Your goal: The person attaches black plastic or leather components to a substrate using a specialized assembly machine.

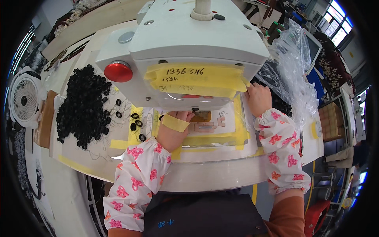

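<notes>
My left hand, with yellow tape around the wrist, reaches under the white sewing machine head and rests its fingertips at a clear template plate edged with yellow tape. Small pinkish pieces lie in the plate's cut-outs just right of the fingers. My right hand is curled at the machine's right front corner, touching the plate's far right edge beside a clear plastic bag. Both forearms wear white sleeve covers with pink flowers. What the fingers pinch is hidden by the machine.
A large heap of small black rings lies left on the white worktable, with a few loose rings nearer my left hand. A red round button sits on the machine's left. A white fan stands at the far left.
</notes>
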Motion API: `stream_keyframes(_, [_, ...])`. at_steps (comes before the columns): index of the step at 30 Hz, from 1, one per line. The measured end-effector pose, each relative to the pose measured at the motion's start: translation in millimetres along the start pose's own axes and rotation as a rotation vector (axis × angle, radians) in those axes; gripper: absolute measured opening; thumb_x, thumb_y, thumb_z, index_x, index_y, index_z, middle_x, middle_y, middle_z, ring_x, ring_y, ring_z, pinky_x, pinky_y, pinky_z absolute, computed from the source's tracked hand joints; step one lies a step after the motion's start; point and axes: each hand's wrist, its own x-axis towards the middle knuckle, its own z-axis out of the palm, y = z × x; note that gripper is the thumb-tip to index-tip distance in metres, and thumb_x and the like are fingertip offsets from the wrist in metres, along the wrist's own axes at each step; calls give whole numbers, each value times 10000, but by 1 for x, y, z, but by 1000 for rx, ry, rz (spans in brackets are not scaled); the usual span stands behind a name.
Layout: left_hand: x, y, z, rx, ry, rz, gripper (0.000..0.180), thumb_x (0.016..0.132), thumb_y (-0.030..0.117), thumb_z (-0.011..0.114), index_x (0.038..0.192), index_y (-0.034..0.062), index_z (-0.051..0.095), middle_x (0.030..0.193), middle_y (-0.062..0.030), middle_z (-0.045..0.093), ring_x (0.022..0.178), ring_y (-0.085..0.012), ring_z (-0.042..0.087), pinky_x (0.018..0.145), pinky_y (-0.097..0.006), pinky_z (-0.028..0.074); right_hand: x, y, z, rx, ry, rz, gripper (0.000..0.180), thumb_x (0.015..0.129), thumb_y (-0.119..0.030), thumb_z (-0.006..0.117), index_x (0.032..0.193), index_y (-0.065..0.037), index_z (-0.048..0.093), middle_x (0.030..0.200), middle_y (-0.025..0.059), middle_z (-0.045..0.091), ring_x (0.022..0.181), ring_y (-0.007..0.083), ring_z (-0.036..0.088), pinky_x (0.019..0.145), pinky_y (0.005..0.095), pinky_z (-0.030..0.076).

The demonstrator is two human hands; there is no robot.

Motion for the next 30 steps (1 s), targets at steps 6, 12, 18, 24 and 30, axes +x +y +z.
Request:
stream_keyframes(6, [-2, 7, -10, -153, -155, -160, 103, 811, 53, 616, 906, 21, 595, 816, -116, 640, 710, -271, 608, 626, -354, 473, -30, -55, -57, 914, 75, -131, 146, 730, 38, 620, 859, 5, 559, 846, 120, 580, 709, 271, 599, 594, 331, 476])
stream_keyframes(12, [0, 10, -19, -483, -178, -231, 187, 806, 55, 580, 993, 56, 589, 853, -102, 655, 742, -266, 628, 649, -352, 486, -48, -101, -52, 1225, -5, -157, 118, 739, 67, 595, 838, 9, 567, 847, 131, 571, 712, 274, 588, 607, 310, 476])
stream_keyframes(18, [1, 6, -17, -512, -210, -126, 254, 756, 39, 599, 1009, 55, 596, 859, -93, 657, 765, -256, 634, 663, -337, 494, -53, -109, -53, 1282, -1, -163, 150, 730, 75, 586, 857, -2, 562, 893, 128, 574, 759, 287, 591, 629, 327, 472])
stream_keyframes(24, [5, 6, -18, -504, -183, -89, 199, 740, 58, 617, 938, 44, 619, 766, -84, 643, 712, -247, 623, 638, -341, 488, -50, -108, -50, 1253, -29, -188, 204, 708, 94, 568, 882, -10, 551, 922, 133, 572, 765, 299, 590, 629, 330, 480])
stream_keyframes(30, [8, 15, -32, -454, -355, -197, 165, 763, 107, 658, 903, 29, 620, 802, -101, 618, 683, -223, 577, 619, -318, 453, -55, -120, -51, 939, 156, -378, 335, 713, 6, 574, 1041, -25, 509, 894, 126, 564, 759, 297, 592, 590, 377, 488])
